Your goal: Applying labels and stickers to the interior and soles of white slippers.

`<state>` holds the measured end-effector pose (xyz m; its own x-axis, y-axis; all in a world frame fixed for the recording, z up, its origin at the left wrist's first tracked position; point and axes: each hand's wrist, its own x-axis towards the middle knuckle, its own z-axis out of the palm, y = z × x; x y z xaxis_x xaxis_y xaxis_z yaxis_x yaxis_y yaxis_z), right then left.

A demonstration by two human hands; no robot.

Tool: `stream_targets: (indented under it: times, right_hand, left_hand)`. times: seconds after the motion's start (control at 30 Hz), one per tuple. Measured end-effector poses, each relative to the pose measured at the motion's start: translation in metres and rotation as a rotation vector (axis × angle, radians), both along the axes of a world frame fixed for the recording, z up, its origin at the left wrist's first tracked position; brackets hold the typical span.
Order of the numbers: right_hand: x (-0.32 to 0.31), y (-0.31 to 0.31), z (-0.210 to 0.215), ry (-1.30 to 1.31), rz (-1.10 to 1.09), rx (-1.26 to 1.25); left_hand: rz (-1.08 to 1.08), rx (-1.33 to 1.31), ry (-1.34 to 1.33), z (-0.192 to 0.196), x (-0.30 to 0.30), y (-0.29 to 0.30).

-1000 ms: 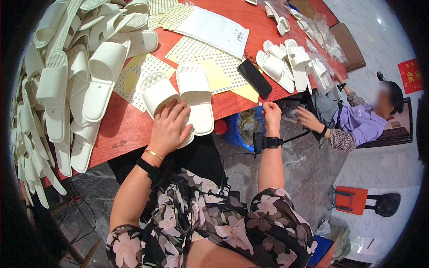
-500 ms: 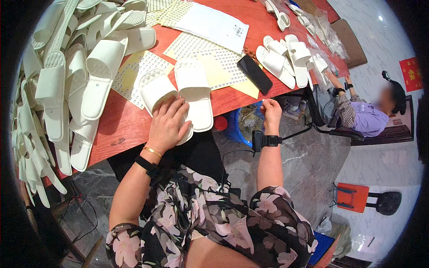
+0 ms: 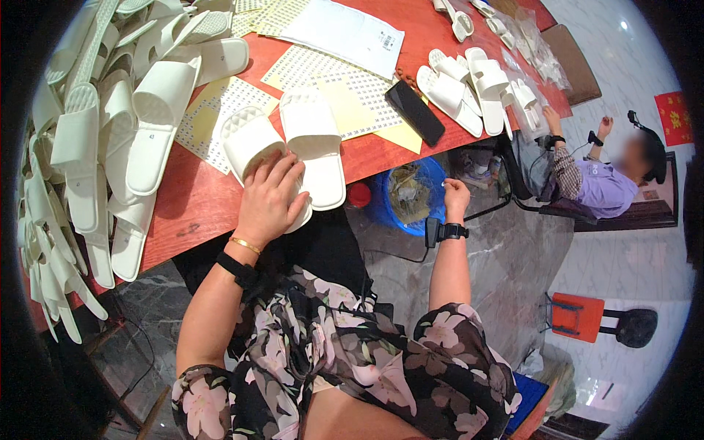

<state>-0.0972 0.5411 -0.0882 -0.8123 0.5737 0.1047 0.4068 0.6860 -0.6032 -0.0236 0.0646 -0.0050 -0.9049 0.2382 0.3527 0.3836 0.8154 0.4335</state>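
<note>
We are resting our left hand [image 3: 270, 194], fingers loosely spread, on the left one of a pair of white slippers [image 3: 312, 121] lying at the near edge of the table [image 3: 183, 227]; with our right hand [image 3: 456, 196], beside a blue bin [image 3: 380, 195], we are pinching what seems a white scrap [image 3: 444, 184]. Several slippers in the heap [image 3: 155, 106] at left are already carrying small dark marks; the pair's right slipper is showing none, and our hand is partly covering the left one, so we are judging this pair unfinished. We are counting two slippers in the pair, at least three slippers at right [image 3: 487, 81], one phone [image 3: 415, 112], one envelope [image 3: 334, 33], one bin and one co-worker [image 3: 598, 189]; heap and sticker sheets [image 3: 220, 110] are overlapping too much.
</note>
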Motion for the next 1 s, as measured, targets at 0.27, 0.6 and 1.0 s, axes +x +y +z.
stream_targets:
  times: [0.27, 0.6, 1.0]
  right_hand:
    - [0.004, 0.018, -0.011, 0.001, -0.056, 0.041]
    - [0.005, 0.026, -0.029, -0.06, -0.131, -0.052]
    - [-0.011, -0.039, 0.043, 0.497, 0.107, -0.343]
  left_hand:
    - [-0.004, -0.019, 0.001, 0.002, 0.0, 0.002]
    - [0.015, -0.035, -0.031, 0.001, 0.002, 0.0]
    - [0.004, 0.014, 0.001, -0.001, 0.0, 0.0]
